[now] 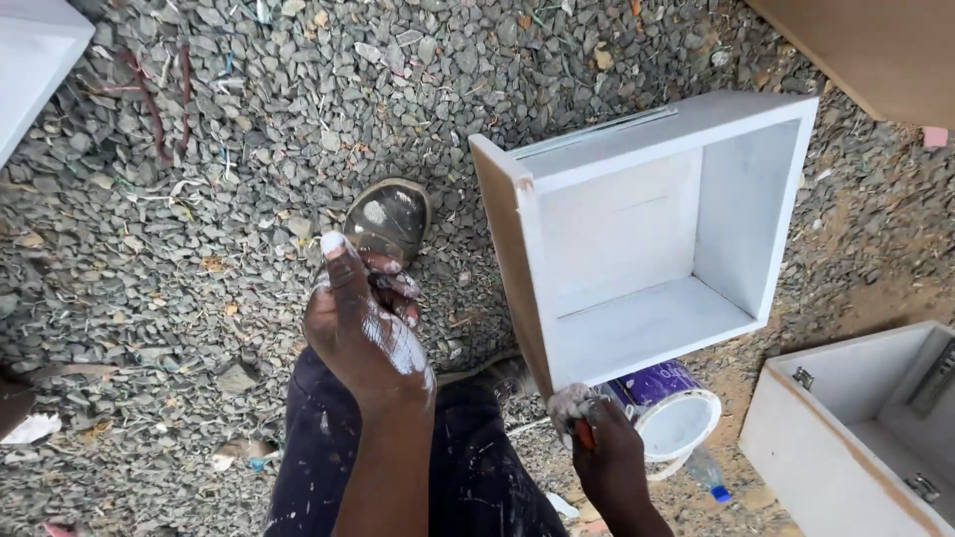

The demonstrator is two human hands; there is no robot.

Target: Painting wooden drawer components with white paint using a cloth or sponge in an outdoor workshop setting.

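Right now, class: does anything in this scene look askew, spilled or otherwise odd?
The white box stands tilted on one corner over the open paint can, not flat on the gravel. White paint smears the left hand.

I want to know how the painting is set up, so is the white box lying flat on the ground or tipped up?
Tipped up. The white box stands on edge with its open side facing the camera; the right hand works at its lower corner, above the paint can.
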